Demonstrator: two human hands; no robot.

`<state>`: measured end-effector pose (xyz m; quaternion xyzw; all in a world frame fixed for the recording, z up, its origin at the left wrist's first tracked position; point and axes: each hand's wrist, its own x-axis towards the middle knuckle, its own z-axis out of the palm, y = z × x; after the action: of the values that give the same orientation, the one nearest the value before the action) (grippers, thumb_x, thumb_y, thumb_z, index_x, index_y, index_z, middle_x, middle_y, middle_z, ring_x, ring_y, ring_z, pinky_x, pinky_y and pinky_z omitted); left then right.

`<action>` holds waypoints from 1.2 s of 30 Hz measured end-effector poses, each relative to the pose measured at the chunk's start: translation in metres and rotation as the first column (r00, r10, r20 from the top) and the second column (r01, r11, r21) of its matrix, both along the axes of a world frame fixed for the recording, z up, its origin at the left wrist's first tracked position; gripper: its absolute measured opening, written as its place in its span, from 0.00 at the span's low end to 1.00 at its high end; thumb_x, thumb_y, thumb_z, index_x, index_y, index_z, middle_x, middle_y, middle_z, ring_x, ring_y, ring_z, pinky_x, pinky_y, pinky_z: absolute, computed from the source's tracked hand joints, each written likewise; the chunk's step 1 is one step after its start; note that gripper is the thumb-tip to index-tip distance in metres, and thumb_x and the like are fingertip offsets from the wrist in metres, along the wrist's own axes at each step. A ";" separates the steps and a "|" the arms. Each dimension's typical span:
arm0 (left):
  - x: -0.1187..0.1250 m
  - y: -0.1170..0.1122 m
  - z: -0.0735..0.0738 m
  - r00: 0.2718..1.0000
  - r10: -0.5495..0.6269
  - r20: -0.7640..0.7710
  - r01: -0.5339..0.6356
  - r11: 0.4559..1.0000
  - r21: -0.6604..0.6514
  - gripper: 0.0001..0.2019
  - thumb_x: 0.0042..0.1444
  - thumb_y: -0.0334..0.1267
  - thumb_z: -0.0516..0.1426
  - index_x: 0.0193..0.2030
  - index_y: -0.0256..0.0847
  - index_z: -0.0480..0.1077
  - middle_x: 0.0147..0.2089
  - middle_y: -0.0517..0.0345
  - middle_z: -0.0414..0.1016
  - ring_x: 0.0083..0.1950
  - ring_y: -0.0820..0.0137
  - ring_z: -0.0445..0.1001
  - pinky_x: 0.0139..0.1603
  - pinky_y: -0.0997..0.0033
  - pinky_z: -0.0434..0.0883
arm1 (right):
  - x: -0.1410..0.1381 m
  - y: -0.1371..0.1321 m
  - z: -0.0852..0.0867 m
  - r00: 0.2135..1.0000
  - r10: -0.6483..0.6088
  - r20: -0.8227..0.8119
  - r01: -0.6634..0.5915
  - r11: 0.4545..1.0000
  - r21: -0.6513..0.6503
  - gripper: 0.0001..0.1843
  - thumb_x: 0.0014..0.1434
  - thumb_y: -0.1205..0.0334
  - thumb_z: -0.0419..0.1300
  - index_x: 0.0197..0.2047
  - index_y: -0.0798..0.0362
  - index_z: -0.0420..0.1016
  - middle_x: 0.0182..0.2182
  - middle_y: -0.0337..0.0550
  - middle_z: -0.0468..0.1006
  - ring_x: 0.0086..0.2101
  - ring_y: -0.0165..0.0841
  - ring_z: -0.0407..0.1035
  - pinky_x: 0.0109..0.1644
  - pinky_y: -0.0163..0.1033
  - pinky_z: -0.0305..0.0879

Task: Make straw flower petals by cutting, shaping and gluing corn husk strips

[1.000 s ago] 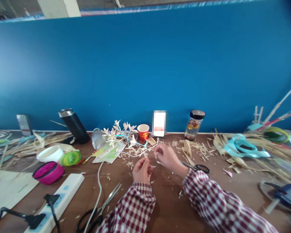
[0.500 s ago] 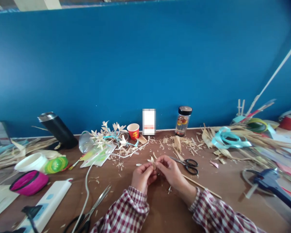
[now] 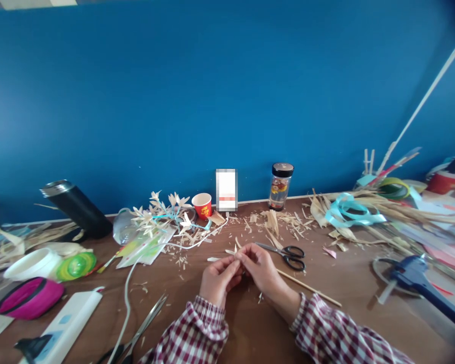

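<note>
My left hand [image 3: 217, 279] and my right hand [image 3: 261, 267] meet in the middle of the brown table [image 3: 349, 298]. Both pinch a small pale straw piece [image 3: 238, 254] between their fingertips. Black-handled scissors [image 3: 288, 254] lie just right of my right hand. A thin wooden stick [image 3: 311, 288] runs from under my right wrist toward the right. Straw flowers [image 3: 163, 210] tied with light blue ribbon stand behind my left hand.
At the back stand a red paper cup [image 3: 202, 205], a jar with a black lid [image 3: 280, 186] and a black flask [image 3: 74, 207]. Left: power strip [image 3: 66, 323], pink bowl [image 3: 28, 297], long scissors [image 3: 146, 321]. Right: blue glue gun [image 3: 417, 280], ribbon [image 3: 349, 212], straw.
My right hand came back toward my left hand and both closed on the straw piece. The view drifted right and the wooden stick came into sight.
</note>
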<state>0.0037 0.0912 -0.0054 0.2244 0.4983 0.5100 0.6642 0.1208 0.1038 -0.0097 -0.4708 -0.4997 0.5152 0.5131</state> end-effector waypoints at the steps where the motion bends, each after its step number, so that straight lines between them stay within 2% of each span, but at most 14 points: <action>1: 0.000 0.000 0.000 1.000 0.002 -0.007 -0.002 1.000 -0.001 0.14 0.36 0.33 0.67 0.32 0.32 0.75 0.26 0.51 0.77 0.26 0.74 0.75 0.25 0.80 0.72 | 0.000 0.000 0.001 1.000 -0.001 0.005 0.001 1.000 0.004 0.14 0.50 0.52 0.60 0.27 0.55 0.67 0.21 0.34 0.67 0.22 0.25 0.60 0.25 0.31 0.57; 5: -0.001 0.000 -0.001 1.000 0.008 0.009 -0.008 1.000 -0.008 0.13 0.34 0.33 0.68 0.30 0.32 0.75 0.24 0.53 0.76 0.23 0.76 0.73 0.24 0.80 0.71 | -0.001 -0.003 0.004 1.000 0.025 -0.016 -0.024 1.000 0.014 0.13 0.51 0.54 0.60 0.28 0.55 0.67 0.22 0.35 0.68 0.22 0.25 0.60 0.25 0.31 0.57; 11: -0.003 0.001 -0.001 0.991 -0.043 0.128 0.043 0.999 0.003 0.12 0.34 0.33 0.68 0.26 0.32 0.73 0.17 0.61 0.70 0.19 0.80 0.69 0.20 0.83 0.69 | 0.000 -0.005 0.005 0.990 0.109 -0.087 -0.109 0.994 0.005 0.13 0.52 0.52 0.59 0.33 0.55 0.70 0.24 0.35 0.69 0.23 0.25 0.60 0.25 0.30 0.56; 16: -0.003 0.001 -0.003 0.993 -0.047 0.108 0.048 0.999 -0.005 0.13 0.33 0.35 0.69 0.26 0.33 0.73 0.17 0.61 0.70 0.19 0.79 0.69 0.20 0.83 0.69 | 0.001 -0.005 0.004 0.986 0.115 -0.119 -0.117 0.993 -0.010 0.13 0.51 0.53 0.61 0.28 0.55 0.70 0.22 0.35 0.68 0.22 0.24 0.59 0.24 0.29 0.55; 26: -0.002 0.001 -0.003 0.992 -0.039 0.123 0.040 0.999 -0.005 0.17 0.28 0.38 0.70 0.27 0.34 0.72 0.17 0.63 0.70 0.19 0.80 0.69 0.20 0.82 0.69 | -0.003 -0.007 0.006 0.956 0.091 -0.278 -0.116 0.990 -0.075 0.14 0.46 0.52 0.64 0.28 0.55 0.70 0.22 0.34 0.68 0.21 0.23 0.58 0.24 0.29 0.53; 36: -0.002 0.002 -0.005 0.990 -0.056 0.126 0.055 0.998 0.009 0.18 0.27 0.38 0.70 0.26 0.34 0.72 0.18 0.62 0.71 0.19 0.80 0.68 0.20 0.83 0.69 | 0.000 -0.006 -0.001 0.960 0.123 -0.250 -0.136 0.990 -0.038 0.13 0.50 0.55 0.63 0.31 0.56 0.69 0.23 0.34 0.67 0.22 0.22 0.56 0.25 0.29 0.52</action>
<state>0.0013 0.0932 -0.0102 0.2073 0.4476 0.5057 0.7078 0.1211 0.0974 -0.0108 -0.3832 -0.4474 0.6156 0.5235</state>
